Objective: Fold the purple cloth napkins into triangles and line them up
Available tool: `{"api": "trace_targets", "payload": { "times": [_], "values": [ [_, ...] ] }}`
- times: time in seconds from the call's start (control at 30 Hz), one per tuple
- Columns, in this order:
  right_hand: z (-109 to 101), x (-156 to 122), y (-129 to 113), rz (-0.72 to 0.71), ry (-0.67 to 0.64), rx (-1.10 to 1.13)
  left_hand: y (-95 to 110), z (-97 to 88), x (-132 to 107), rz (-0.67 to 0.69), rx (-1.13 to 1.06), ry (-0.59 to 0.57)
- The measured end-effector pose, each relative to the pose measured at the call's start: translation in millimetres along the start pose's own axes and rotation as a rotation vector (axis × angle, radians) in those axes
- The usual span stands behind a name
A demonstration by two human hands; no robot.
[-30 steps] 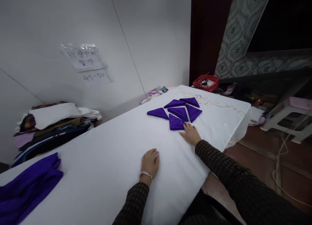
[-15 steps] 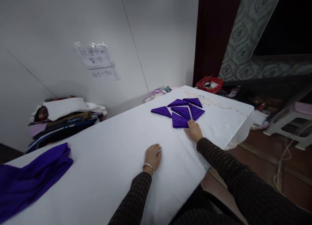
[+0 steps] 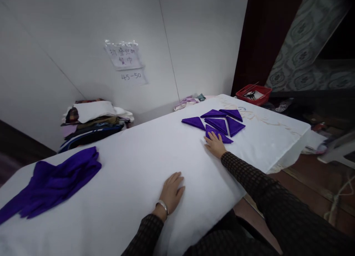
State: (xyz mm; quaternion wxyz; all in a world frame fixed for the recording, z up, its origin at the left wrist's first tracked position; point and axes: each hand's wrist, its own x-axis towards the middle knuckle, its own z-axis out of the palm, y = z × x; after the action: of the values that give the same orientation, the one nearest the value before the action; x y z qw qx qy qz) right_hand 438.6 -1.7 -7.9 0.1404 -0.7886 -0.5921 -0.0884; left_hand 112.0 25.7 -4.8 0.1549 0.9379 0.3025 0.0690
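Several purple napkins folded into triangles lie close together toward the far right of the white-covered table (image 3: pixel 133 167). My right hand (image 3: pixel 216 143) rests with fingers apart on the nearest folded napkin (image 3: pixel 226 140), partly covering it. Just beyond the fingers are another folded napkin (image 3: pixel 217 125) and one more (image 3: pixel 235 126) to its right. My left hand (image 3: pixel 171 192), with a silver bracelet at the wrist, lies palm down on the tablecloth, holding nothing, its thumb apart from the fingers. At the far left lies a crumpled pile of purple cloth (image 3: pixel 61 178).
Beyond the table's back edge sits a stack of folded clothes (image 3: pixel 94 126). A red basket (image 3: pixel 255 95) stands by the far right end. Handwritten paper signs (image 3: pixel 124 58) hang on the white wall. A pale plastic stool (image 3: pixel 340 147) is at the right.
My right hand has moved left onto the nearest napkin, which now sits turned differently. The left hand's fingers have spread. The camera view has swung left.
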Motion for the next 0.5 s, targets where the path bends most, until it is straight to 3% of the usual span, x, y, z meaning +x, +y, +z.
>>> {"api": "trace_targets", "payload": {
  "times": [0.27,0.4,0.5],
  "values": [
    [-0.3,-1.0,0.5,-0.024,-0.030,0.049,-24.2,-5.8,-75.2,-0.064,0.035,-0.031],
    [-4.7,-7.3,-28.0,-0.146,-0.060,0.090,-42.8,8.4,-116.2,-0.197,0.103,0.033],
    [-3.7,-10.9,-62.5,-0.283,-0.122,0.134,-55.9,19.3,-142.6,-0.216,0.135,0.088]
  ]
}}
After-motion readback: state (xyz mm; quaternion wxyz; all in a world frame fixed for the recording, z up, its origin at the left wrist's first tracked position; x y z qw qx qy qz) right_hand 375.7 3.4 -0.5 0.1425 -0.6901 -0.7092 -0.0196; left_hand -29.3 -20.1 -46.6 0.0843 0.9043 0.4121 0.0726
